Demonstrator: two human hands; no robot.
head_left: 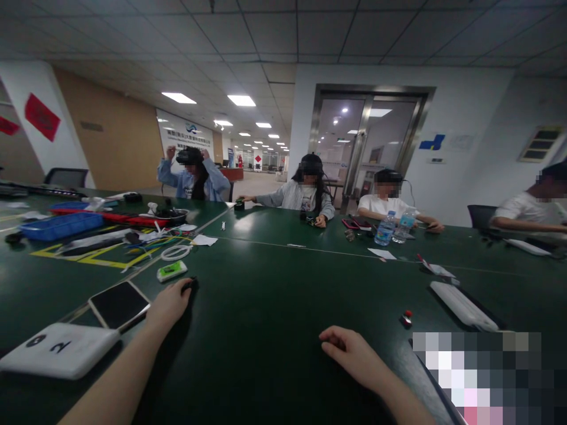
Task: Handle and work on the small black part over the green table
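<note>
My left hand [170,304] reaches forward over the green table, its fingers closed on a small black object [190,284] whose kind I cannot make out. Just beyond that hand lies a white case with a bright green panel [172,271]. A tablet with a dark screen [120,304] lies to the left of my left wrist. My right hand [349,353] is low over the table at the right of centre. Its fingers are loosely bent, with a gap between thumb and fingers and nothing visible in them. A small red and black item [406,319] is on the table to its right.
A white device marked 2 [62,351] lies near left. Farther left are a blue tray [62,226], cables [175,252] and tools. Water bottles [385,228] and a long white device [463,305] are at right. Several people sit across the table [261,295].
</note>
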